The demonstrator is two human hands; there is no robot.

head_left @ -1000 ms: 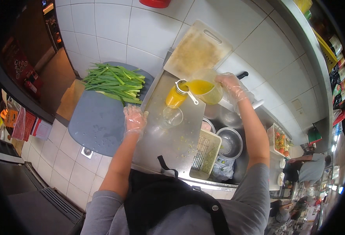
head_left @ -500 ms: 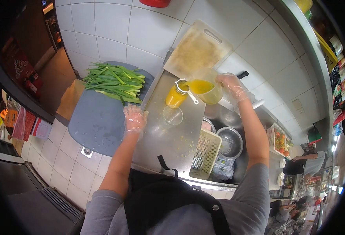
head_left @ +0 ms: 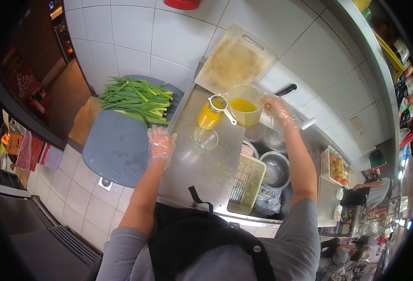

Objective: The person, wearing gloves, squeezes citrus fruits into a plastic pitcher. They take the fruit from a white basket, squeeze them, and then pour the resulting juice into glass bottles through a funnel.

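My right hand [head_left: 277, 110], in a clear plastic glove, is closed round the handle side of a translucent pitcher [head_left: 249, 121]. Yellow-green liquid lies in the pitcher, whose lip is close to a small white-handled strainer [head_left: 218, 102]. The strainer sits over the mouth of a glass jar [head_left: 208, 119] filled with yellow liquid. Just in front of the jar stands a clear glass [head_left: 206, 139] that looks empty. My left hand [head_left: 160, 142], also gloved, lies with fingers stretched out where the grey board [head_left: 117, 145] meets the steel counter [head_left: 188, 168].
Green leafy stalks [head_left: 138, 100] lie on the grey board. A cutting board [head_left: 237, 56] leans against the tiled wall, with a black-handled knife [head_left: 287, 90] farther right. The sink holds a cream basket [head_left: 246, 187] and a metal bowl [head_left: 276, 171]. A person [head_left: 370, 192] stands far right.
The pitcher has tipped back toward level, and the liquid no longer runs from its lip into the strainer. My right hand has shifted slightly; the left stays where it was.
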